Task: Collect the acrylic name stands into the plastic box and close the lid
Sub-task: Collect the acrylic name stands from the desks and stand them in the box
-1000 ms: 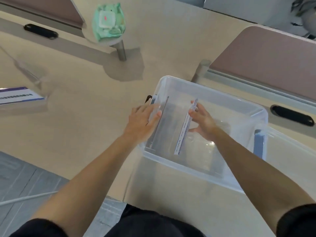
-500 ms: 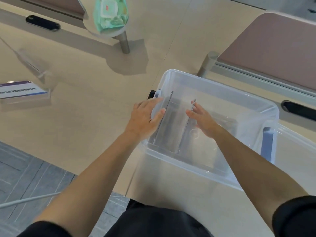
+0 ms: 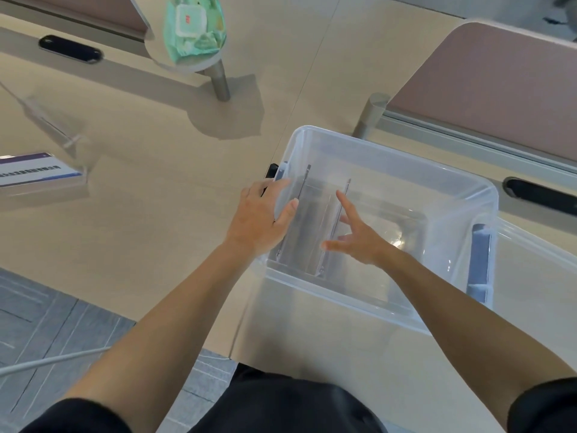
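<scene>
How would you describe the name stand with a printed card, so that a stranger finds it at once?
From the clear plastic box on the beige table, look far left. Two acrylic stands sit there; the card stand is the nearer one, showing a white card with a purple band, while its neighbour is bare and transparent.

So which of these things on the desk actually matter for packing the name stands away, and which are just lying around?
Part of the job: plastic box; acrylic stand by its left wall; second stand beside it; card stand waiting on the table; left hand gripping the box; right hand open inside.
Just lying about: wet wipes pack; desk divider; floor cable.
</scene>
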The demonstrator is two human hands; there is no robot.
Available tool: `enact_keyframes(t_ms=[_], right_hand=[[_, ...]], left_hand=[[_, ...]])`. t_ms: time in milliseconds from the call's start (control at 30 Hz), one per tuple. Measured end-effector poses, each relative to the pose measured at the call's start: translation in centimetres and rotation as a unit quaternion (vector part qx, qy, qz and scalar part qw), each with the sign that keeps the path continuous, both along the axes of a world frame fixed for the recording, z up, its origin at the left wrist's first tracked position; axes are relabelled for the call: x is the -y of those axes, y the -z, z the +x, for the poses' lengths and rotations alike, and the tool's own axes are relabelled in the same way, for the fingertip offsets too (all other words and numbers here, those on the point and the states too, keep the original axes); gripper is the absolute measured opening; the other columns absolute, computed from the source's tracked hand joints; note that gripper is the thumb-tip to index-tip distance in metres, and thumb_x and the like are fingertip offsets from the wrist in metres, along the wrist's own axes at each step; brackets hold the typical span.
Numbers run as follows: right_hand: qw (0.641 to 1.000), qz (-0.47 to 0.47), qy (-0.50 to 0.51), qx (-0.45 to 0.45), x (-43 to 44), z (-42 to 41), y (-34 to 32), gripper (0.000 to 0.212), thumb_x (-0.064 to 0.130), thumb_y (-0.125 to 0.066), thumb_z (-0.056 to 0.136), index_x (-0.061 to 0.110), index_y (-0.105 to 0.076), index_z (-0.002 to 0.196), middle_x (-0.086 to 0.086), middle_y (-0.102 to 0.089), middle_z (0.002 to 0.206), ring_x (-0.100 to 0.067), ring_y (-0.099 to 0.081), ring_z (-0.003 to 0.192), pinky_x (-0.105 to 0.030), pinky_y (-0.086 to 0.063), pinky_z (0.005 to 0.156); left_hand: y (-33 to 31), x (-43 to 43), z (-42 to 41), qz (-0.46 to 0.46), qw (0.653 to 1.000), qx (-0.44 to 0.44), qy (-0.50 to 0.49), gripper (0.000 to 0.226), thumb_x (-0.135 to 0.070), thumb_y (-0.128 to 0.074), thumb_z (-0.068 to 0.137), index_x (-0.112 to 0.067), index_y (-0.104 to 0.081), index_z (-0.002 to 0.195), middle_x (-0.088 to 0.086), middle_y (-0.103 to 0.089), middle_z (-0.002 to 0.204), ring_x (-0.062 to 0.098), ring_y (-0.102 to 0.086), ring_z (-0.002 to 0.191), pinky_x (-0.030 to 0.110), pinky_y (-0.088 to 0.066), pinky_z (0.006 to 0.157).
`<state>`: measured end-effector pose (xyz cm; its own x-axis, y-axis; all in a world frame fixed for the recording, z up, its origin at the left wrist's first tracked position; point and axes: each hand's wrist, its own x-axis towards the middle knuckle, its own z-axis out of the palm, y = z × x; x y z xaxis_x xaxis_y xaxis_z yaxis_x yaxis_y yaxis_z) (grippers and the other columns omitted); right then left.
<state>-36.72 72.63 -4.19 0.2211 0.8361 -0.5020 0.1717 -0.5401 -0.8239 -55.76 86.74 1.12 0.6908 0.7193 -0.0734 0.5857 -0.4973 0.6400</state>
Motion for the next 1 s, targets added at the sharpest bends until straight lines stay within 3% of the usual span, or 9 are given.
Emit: enact_keyframes(t_ms=[300, 600, 1000], right_hand=[[1.000, 0.008, -0.006, -0.003, -2.3, -1.2, 0.8, 0.112, 0.044, -0.082, 0.074, 0.057, 0.001, 0.148, 0.020, 0.004, 0.163, -0.020, -0.019, 0.150, -0.050, -0.038, 0.113], [1.000, 0.015, 0.003, 0.013, -3.2, -1.9, 1.1, 0.112, 0.054, -0.080, 0.070, 0.058, 0.001, 0.147, 0.021, 0.003, 0.163, -0.022, -0.019, 0.150, -0.052, -0.036, 0.114], [1.000, 0.024, 0.000, 0.006, -3.6, -2.1, 1.4, 0.111, 0.050, -0.081, 0.073, 0.060, 0.001, 0.146, 0.021, 0.002, 0.163, -0.021, -0.018, 0.150, -0.047, -0.036, 0.113]], left_hand=[[0.0, 0.0, 0.1, -0.011, 1.000, 0.016, -0.014, 0.044, -0.042, -0.048, 0.097, -0.027, -0.048, 0.138, 0.003, -0.049, 0.136, 0.025, -0.036, 0.129, 0.029, -0.032, 0.098], [-0.2, 0.1, 0.2, -0.005, 0.999, 0.023, -0.022, 0.041, -0.037, -0.051, 0.097, -0.026, -0.051, 0.136, 0.002, -0.051, 0.133, 0.024, -0.038, 0.125, 0.028, -0.032, 0.095], [-0.1, 0.1, 0.2, -0.007, 1.000, 0.021, -0.021, 0.041, -0.038, -0.050, 0.097, -0.027, -0.049, 0.137, 0.002, -0.050, 0.135, 0.024, -0.037, 0.128, 0.029, -0.033, 0.098]])
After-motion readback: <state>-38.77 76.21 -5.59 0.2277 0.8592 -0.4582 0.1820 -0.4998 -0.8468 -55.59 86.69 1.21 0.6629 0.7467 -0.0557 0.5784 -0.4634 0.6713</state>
